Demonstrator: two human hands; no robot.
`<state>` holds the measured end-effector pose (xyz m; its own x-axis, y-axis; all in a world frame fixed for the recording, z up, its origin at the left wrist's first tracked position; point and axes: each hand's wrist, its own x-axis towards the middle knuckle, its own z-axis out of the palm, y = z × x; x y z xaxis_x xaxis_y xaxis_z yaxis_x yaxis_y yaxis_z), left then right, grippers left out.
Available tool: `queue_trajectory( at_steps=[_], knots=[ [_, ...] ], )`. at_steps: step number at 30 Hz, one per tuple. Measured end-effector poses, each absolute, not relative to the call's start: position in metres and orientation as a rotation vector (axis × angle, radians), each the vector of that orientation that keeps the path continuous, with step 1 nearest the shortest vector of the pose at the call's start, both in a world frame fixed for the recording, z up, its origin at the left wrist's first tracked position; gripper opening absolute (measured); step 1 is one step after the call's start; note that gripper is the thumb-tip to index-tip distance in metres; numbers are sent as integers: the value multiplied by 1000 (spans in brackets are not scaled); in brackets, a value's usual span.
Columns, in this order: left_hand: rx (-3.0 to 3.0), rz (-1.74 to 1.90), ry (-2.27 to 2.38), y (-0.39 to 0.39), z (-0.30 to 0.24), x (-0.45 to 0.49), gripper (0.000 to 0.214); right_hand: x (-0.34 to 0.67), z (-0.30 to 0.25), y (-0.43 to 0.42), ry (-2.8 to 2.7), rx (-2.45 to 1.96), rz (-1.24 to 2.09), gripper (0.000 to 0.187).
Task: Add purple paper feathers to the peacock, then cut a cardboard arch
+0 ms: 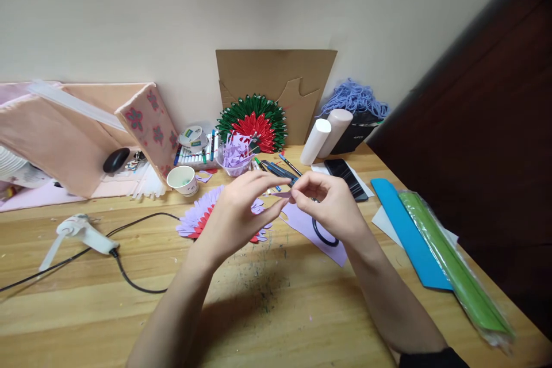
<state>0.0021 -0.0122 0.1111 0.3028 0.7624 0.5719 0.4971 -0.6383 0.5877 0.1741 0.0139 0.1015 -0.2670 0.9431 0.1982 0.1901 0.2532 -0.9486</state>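
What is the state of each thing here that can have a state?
right hand, pinching purple paper piece
left hand, fingertips at that piece, grip unclear
glue gun, lying down, cord attached
paper cup, upright, open
phone, flat, screen dark
green-red fan, standing upright

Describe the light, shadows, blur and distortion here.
Head view: soft, even light; a faint shadow lies on the table under the left hand and right hand. Head view: wide-angle bend tilts the dark panel at right. Head view: the purple strip they pinch looks slightly soft; the wrapped green sheets glint.
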Motion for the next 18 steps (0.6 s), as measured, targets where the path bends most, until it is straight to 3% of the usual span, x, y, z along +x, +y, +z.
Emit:
queue_trajectory(
  at_steps=[5,18],
  knots=[
    [2480,1210,1127,-14,110,3,14,174,102,12,-1681,-1078,1125,7],
    [2609,1049,1184,-17,110,-1,17,176,103,13,-1684,-1023,1236,9]
  ],
)
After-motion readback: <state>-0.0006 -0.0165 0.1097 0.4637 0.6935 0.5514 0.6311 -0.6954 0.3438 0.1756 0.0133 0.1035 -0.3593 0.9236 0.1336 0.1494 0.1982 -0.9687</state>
